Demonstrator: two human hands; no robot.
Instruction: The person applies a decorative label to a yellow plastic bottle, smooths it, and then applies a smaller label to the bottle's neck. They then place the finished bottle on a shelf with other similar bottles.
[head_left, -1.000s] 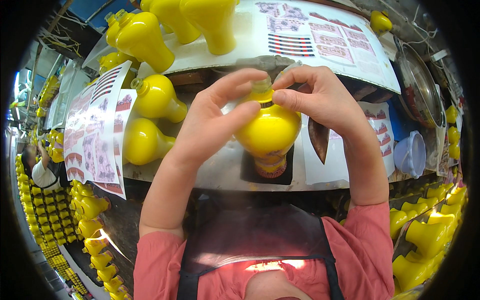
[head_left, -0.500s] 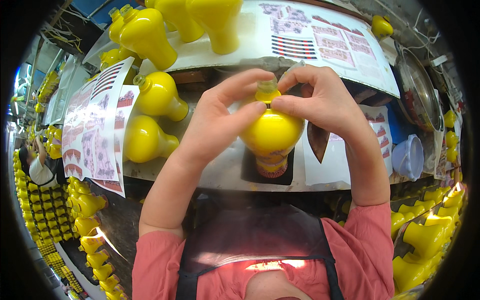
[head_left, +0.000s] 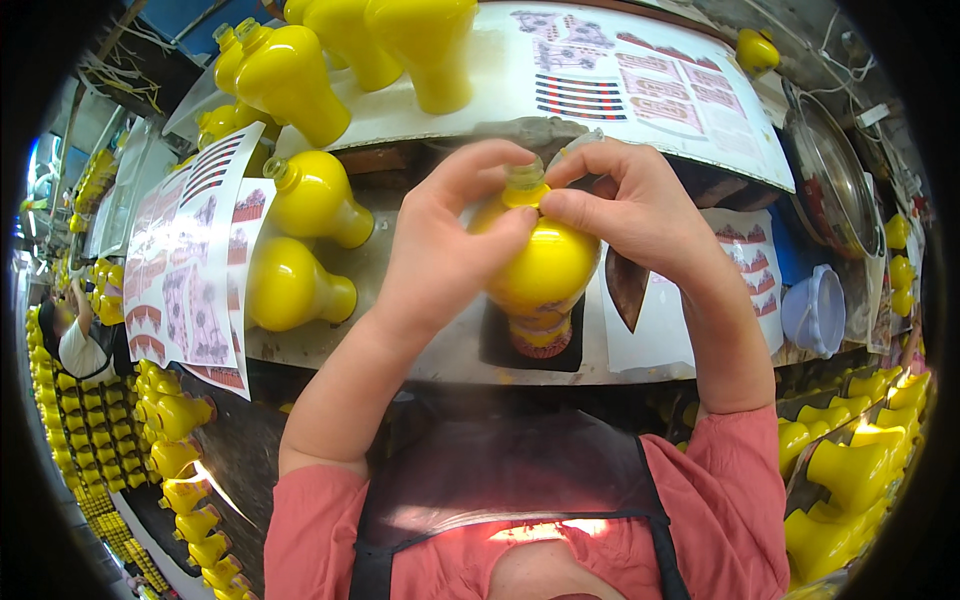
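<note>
- Head view, left of the grip: printed decal sheet (head_left: 180, 270).
- Left hand (head_left: 445, 225) half-curled about the yellow bottle (head_left: 545, 268), thumb touching.
- Between both hands: that bottle, glossy, bulbous.
- Right hand (head_left: 620, 205) nearly pinched there; hold unclear.
- Rightward: lavender bucket (head_left: 820, 312).

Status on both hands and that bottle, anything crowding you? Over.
Left hand and right hand at neck of yellow bottle. Base over black mat. Brown pointed blade by right hand, unclear if held.
</note>
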